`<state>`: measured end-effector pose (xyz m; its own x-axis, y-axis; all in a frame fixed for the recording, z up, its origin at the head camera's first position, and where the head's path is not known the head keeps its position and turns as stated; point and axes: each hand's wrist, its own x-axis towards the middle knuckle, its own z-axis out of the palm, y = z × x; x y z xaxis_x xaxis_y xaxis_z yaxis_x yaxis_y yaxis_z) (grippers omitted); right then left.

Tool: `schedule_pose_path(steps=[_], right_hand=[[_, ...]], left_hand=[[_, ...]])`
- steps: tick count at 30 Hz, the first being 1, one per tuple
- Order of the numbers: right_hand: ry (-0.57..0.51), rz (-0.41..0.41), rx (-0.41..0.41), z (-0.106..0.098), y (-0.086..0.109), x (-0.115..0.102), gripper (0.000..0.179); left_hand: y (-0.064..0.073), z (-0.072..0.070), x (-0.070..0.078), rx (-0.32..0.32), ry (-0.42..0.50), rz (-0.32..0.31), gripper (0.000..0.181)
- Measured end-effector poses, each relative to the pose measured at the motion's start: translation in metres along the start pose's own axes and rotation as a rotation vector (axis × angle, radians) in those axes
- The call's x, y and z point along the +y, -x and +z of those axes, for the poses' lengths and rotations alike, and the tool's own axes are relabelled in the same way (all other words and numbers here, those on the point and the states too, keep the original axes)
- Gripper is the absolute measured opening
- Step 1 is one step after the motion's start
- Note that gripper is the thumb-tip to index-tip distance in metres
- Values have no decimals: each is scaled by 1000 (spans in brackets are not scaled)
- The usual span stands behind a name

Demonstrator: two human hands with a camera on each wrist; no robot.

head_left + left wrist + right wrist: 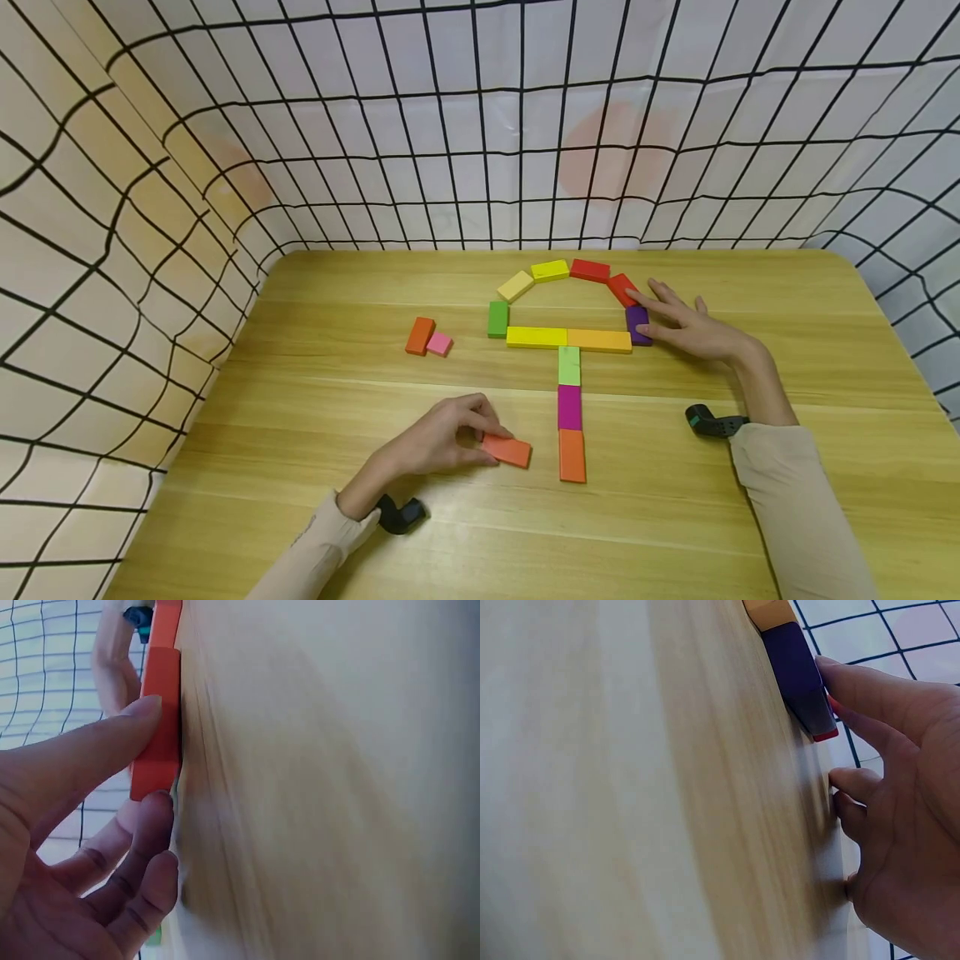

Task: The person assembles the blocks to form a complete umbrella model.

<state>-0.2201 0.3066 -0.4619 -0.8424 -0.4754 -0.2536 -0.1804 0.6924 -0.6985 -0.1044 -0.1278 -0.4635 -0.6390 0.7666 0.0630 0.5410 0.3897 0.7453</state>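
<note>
My left hand (453, 435) pinches an orange-red block (510, 451) between thumb and fingers, low over the table and left of the stem. In the left wrist view the thumb lies along that block (159, 727). My right hand (697, 327) reaches with extended fingers to the arch's right end. Its thumb touches the purple block (637, 325) and a fingertip meets a red block (621, 289). The right wrist view shows the purple block (795, 671) against the thumb, beside a light orange block (769, 611).
An arch of blocks, including a green block (498, 319), stands over a bar with a yellow block (537, 337). Below runs a stem ending in an orange block (572, 456). Leftward lie a red-orange block (420, 336) and a pink block (439, 344). Black netting (480, 125) borders the table.
</note>
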Motion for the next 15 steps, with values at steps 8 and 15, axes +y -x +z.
schedule_pose_path(steps=[8, 15], right_hand=[[3, 7, 1, 1, -2, 1, 71], [6, 14, 6, 1, -2, 2, 71]], left_hand=[[2, 7, 14, 5, -47, -29, 32], [4, 4, 21, -143, -163, -55, 64]])
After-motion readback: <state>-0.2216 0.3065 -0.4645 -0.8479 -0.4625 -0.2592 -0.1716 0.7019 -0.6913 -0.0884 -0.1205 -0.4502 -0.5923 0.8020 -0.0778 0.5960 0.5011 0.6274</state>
